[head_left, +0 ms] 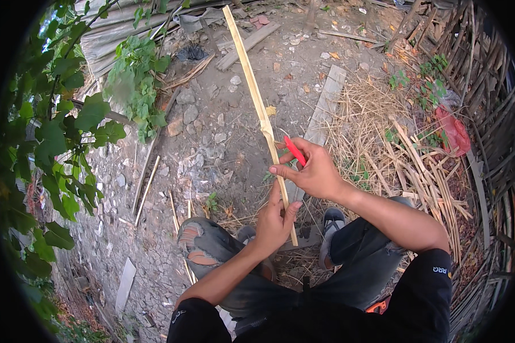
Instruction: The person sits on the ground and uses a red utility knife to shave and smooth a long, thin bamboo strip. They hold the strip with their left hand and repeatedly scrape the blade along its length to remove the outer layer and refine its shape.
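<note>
A long, pale split bamboo strip with a knot partway along slants from the far middle down between my knees. Near its lower end, my left hand is closed around it, thumb on the right side. Just above, my right hand grips a red-handled tool in its curled fingers. My right thumb and fingertips press against the strip below the knot. The tool's working end is hidden by the hand and the strip, so its kind cannot be made out.
Thin split sticks and dry shavings lie heaped at the right, beside a stick fence. A grey plank lies beyond my hands. Leafy branches hang at the left. An orange object lies by my right hip.
</note>
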### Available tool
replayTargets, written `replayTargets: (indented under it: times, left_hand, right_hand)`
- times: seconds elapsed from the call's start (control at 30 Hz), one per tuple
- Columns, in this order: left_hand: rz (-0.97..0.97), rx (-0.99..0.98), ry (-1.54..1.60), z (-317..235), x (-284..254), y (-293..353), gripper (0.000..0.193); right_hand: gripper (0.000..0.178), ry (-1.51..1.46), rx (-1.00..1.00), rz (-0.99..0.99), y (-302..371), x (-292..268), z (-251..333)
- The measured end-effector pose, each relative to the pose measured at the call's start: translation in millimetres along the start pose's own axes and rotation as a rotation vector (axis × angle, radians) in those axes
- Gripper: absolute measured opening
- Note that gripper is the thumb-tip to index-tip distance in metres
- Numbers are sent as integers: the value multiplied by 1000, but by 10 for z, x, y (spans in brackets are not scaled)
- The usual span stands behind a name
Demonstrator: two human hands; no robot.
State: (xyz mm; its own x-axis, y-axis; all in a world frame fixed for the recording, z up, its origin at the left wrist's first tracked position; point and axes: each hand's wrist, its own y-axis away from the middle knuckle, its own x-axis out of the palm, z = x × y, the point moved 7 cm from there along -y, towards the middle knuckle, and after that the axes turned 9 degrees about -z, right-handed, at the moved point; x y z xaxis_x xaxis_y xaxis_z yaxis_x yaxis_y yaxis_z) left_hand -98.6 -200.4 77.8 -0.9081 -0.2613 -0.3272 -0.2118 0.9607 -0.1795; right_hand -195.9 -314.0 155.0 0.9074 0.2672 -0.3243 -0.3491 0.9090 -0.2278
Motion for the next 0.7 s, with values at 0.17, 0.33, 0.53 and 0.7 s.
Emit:
replayTargets:
  times: [0.17, 0.33, 0.53, 0.7]
  left_hand:
    - [36, 29, -25, -112, 10, -22, 74]
    - [85, -62, 115, -102, -38, -57, 61]
    - [147, -386, 637, 66, -210, -154, 45]
    - [152, -454, 650, 115, -220, -128, 46]
  right_hand:
    - [48, -65, 99, -16, -9, -65, -96]
    - [41, -70, 50, -10, -60, -127, -52]
    - [48, 520, -40, 146, -78, -328, 66]
    - [54, 579, -144, 208, 20, -173, -74]
